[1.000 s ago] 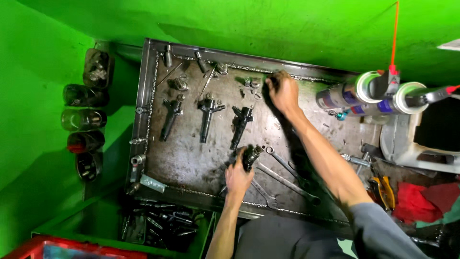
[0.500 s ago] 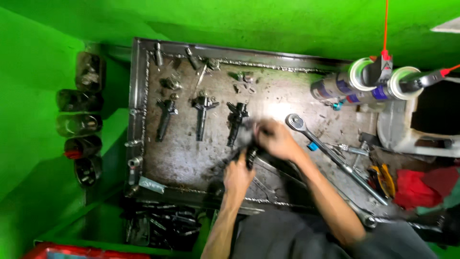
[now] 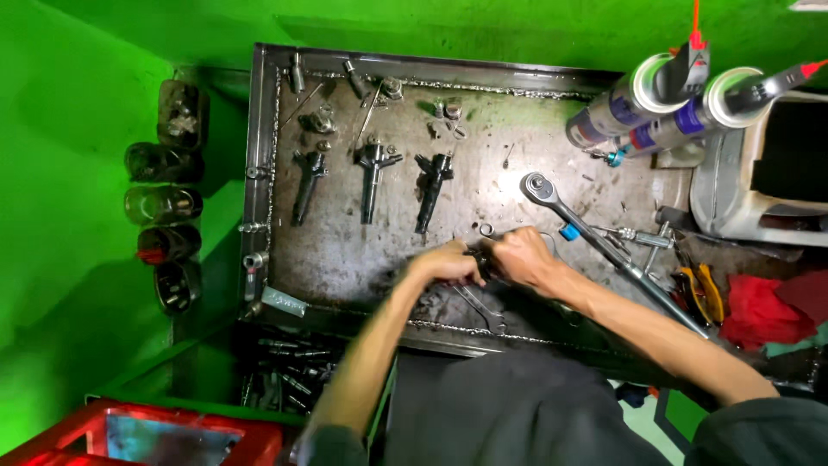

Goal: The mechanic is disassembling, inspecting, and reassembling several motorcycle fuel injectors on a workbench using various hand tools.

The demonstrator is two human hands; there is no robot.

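Both hands meet over the near part of a dirty metal tray (image 3: 345, 250). My left hand (image 3: 445, 262) and my right hand (image 3: 518, 256) close together on a small dark injector part (image 3: 479, 257), mostly hidden by the fingers. Three black injectors lie in a row on the tray: one at the left (image 3: 305, 183), one in the middle (image 3: 373, 178), one to the right (image 3: 431, 188). A long ratchet wrench (image 3: 595, 246) lies just right of my right hand. A thin spanner (image 3: 477, 309) rests under my wrists.
Two spray cans (image 3: 655, 108) lie at the tray's upper right. Several dark jars (image 3: 164, 198) line the green wall on the left. Small fittings (image 3: 384, 86) sit along the far rim. A red rag (image 3: 759, 311) and pliers (image 3: 699, 289) lie right. A red box (image 3: 164, 431) stands bottom left.
My right hand came back from the far side of the tray to join my left hand on the part. The ratchet wrench, hidden a second ago, now lies uncovered.
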